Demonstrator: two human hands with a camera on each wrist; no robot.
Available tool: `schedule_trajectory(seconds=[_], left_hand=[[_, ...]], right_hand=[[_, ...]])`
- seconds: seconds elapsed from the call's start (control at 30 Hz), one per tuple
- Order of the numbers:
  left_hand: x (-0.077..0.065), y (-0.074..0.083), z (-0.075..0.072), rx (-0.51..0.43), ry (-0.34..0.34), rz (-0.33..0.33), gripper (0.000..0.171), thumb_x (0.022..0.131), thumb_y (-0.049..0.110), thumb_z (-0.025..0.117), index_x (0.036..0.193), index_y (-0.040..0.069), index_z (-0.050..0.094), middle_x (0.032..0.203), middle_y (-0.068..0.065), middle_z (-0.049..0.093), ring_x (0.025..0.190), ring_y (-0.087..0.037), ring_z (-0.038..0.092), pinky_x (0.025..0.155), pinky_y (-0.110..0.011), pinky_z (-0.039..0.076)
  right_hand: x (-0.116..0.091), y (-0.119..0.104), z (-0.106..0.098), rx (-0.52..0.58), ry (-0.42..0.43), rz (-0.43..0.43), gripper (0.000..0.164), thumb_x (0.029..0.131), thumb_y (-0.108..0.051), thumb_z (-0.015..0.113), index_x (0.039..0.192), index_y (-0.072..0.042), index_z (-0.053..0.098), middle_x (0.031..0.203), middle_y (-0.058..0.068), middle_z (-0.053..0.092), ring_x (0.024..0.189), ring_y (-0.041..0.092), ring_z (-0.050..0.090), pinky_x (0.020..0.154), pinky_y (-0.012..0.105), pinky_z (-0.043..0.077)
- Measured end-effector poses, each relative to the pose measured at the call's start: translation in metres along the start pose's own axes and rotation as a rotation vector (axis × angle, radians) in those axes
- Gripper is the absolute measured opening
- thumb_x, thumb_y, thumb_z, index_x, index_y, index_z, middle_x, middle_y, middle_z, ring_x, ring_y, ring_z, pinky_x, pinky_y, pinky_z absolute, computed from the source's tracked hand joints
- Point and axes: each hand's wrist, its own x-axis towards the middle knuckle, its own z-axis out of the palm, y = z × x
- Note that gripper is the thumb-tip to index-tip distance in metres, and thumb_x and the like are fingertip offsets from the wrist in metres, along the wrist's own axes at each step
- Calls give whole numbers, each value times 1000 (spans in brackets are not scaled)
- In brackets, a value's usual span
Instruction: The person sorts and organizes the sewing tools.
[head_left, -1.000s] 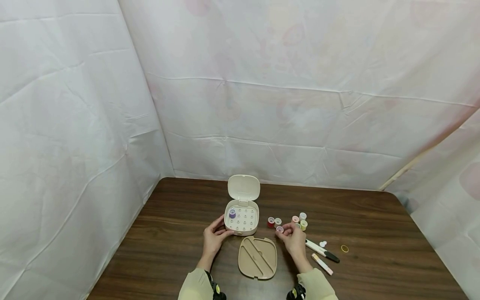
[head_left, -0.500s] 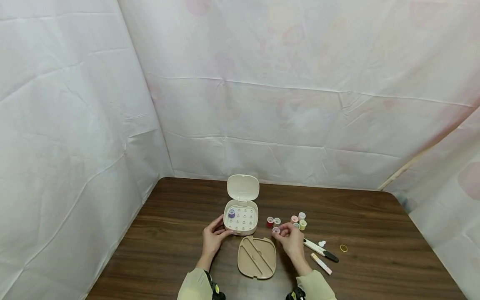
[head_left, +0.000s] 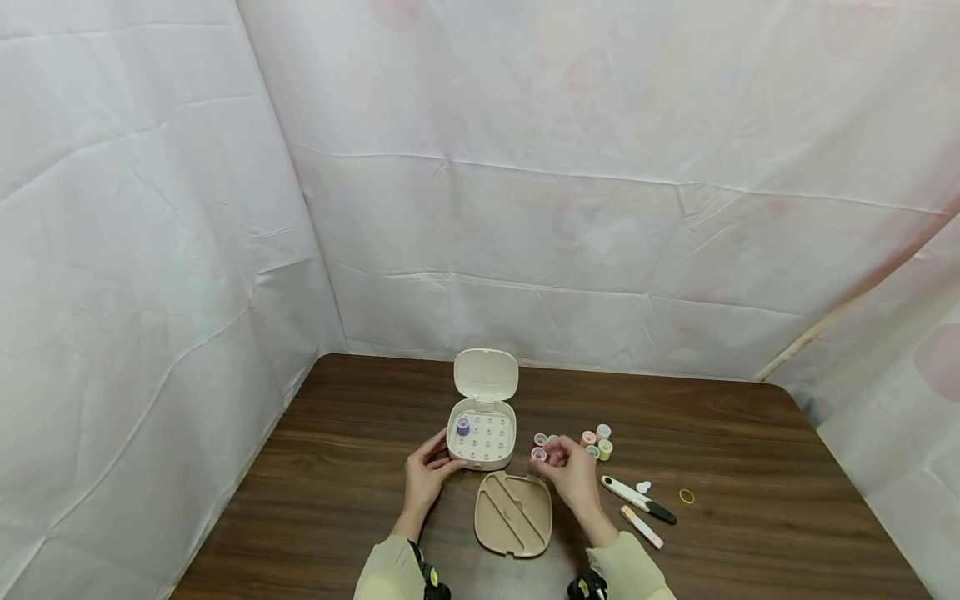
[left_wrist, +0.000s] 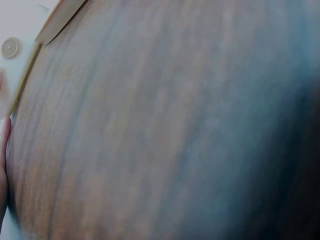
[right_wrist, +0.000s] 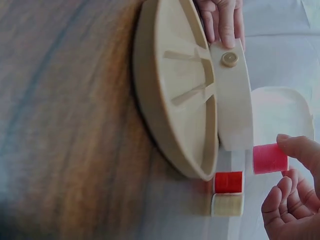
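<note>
My right hand (head_left: 575, 477) pinches a bright pink thread spool (right_wrist: 270, 159) between thumb and finger, raised off the table in the right wrist view. Beside the tray stand a red spool (right_wrist: 228, 182) and a beige one (right_wrist: 227, 205). My left hand (head_left: 425, 475) holds the front left corner of a cream sewing box (head_left: 486, 464), thumb along the front and fingers at the side. The box's lid (head_left: 486, 375) is raised. Inside are rows of small pegs, with a purple spool (head_left: 462, 427) at the back left. Only the left hand's edge shows in the left wrist view.
A beige divided tray (head_left: 513, 515) lies in front of the box. To the right are pink (head_left: 588, 438), white (head_left: 603, 431) and yellow (head_left: 605, 450) spools, a white tool with a black end (head_left: 637, 498), a pink-and-yellow stick (head_left: 642, 528), small white pieces (head_left: 643, 487) and a yellow ring (head_left: 686, 496).
My right hand has carried the pink spool leftward, toward the box, uncovering more of the white tool. The left hand stays on the box.
</note>
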Motion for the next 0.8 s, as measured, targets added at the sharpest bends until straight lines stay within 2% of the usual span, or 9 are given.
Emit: schedule_trajectory(seconds=[0.2,0.43,0.67,0.8], left_hand=[[0,1,0,5,0,2,59,62,-17,71,116,-15,49,110,-35,51,96,-50,48,75,-54,45],[0,1,-1,9,-10,4,59,63,-17,70,117,-15,49,110,-35,50,96,-50,48,75,-55,45],[0,3,-1,14,-9,-4,58,63,-16,70,117,-14,49,111,-34,51,97,-48,49,76,-55,45],[0,4,0,7,-11,3,58,63,-16,70,117,-14,49,110,-34,51,96,-49,49,75,-55,45]], right_hand=[[6,-9,4,25,-35,-38,22,61,-1,79,72,-2,60,54,-2,48,47,7,42,40,15,35],[15,-21,9,0,-79,-45,21,62,-5,80,72,-6,61,53,-3,47,47,7,43,41,16,36],[24,-26,18,7,-102,-67,20,62,-5,79,71,-8,61,52,-4,46,46,10,43,41,18,34],[30,-28,25,14,-107,-93,20,62,-4,79,72,-6,62,52,-4,46,46,7,41,40,17,34]])
